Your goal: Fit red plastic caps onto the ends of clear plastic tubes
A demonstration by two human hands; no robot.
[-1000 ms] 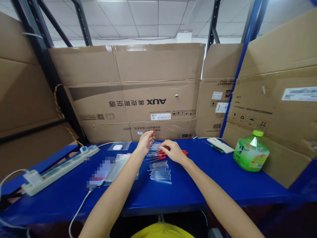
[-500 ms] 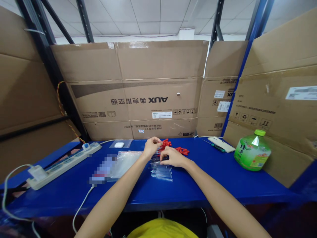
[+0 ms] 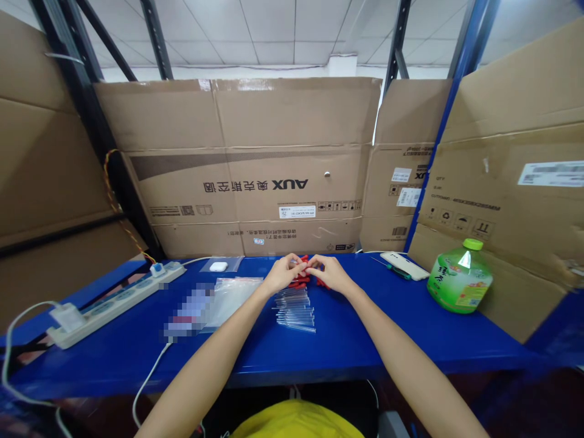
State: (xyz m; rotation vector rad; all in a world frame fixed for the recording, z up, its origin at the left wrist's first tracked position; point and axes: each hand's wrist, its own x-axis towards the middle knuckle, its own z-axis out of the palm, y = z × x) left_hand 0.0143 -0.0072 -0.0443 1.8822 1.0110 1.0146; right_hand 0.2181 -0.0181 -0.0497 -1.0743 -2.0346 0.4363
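On the left, the plastic bags (image 3: 232, 298) lie flat on the table (image 3: 292, 359), perhaps set aside to leave room for handwork. The left hand (image 3: 281, 275) curls inward, its fingertips meeting those of the right. Nearer the person, the clear tubes (image 3: 295, 313) lie side by side, long axes running left to right, the nearest slanting slightly; this likely makes single ones easy to take. Red pieces (image 3: 298, 284) sit under and around the fingertips, their direction partly hidden. The right hand (image 3: 333, 275) mirrors the left, probably for fine two-handed work; whether either pinches something cannot be told.
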